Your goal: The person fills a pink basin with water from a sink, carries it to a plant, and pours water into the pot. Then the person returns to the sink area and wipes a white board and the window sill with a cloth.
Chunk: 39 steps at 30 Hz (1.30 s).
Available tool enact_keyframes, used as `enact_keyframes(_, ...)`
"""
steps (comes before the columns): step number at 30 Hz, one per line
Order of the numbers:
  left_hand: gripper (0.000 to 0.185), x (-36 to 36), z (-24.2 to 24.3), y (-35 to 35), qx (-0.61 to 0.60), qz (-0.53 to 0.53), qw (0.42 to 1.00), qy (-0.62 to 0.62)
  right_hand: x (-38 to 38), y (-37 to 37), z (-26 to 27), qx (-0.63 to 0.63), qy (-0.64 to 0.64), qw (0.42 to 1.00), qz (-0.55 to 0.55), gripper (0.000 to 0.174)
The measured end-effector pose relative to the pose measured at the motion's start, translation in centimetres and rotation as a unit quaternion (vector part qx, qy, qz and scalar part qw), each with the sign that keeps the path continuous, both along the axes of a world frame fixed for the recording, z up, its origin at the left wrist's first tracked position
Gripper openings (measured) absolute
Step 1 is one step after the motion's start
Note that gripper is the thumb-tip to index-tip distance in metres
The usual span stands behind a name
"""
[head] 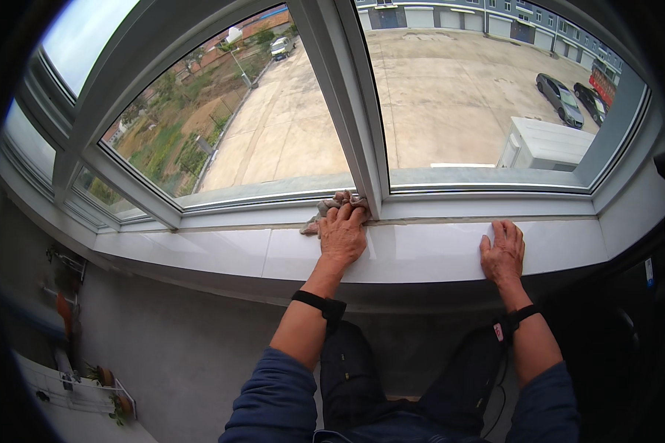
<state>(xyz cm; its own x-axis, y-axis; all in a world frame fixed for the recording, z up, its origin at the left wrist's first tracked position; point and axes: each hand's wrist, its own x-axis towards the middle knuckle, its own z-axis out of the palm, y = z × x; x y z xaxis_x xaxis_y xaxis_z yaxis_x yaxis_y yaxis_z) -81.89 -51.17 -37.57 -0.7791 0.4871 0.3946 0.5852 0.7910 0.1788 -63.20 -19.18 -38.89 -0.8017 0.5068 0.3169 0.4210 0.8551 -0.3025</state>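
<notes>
My left hand (343, 238) presses a crumpled, greyish-pink cloth (313, 224) against the lower rail of the white window frame (244, 219), at the foot of the upright mullion (360, 122). Part of the cloth is hidden under the fingers. Below the frame runs a glossy white tiled windowsill (421, 252). On that sill, further right, my right hand (501, 252) rests palm down with nothing visible in it. Its fingertips point toward the frame.
Glass panes (476, 99) rise beyond the sill, with a paved yard and parked cars outside. A dark object (615, 310) stands at my right. Potted plants on a white metal stand (124, 396) are at lower left, on the grey floor (172, 343).
</notes>
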Motion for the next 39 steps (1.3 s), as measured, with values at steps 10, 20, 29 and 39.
enact_keyframes(10, 0.052, -0.1, 1.4, -5.5, -0.136, 0.082, 0.987, -0.026, -0.1, 0.0, 0.0, -0.004, 0.004, 1.0, 0.0, 0.043)
enact_keyframes(20, 0.043, 0.4, 0.6, 0.2, -0.039, 0.017, 0.999, -0.025, -0.1, 0.1, -0.3, 0.002, 0.008, 1.0, 0.003, 0.043)
enact_keyframes(29, 0.045, 0.5, 0.4, -0.7, -0.055, 0.034, 0.997, -0.041, -0.2, 0.3, -0.6, 0.014, 0.011, 1.0, -0.002, 0.044)
enact_keyframes(39, 0.049, 0.6, 0.8, -0.7, -0.078, 0.038, 0.994, -0.071, -0.2, 0.0, 0.0, 0.008, 0.001, 1.0, -0.006, 0.045)
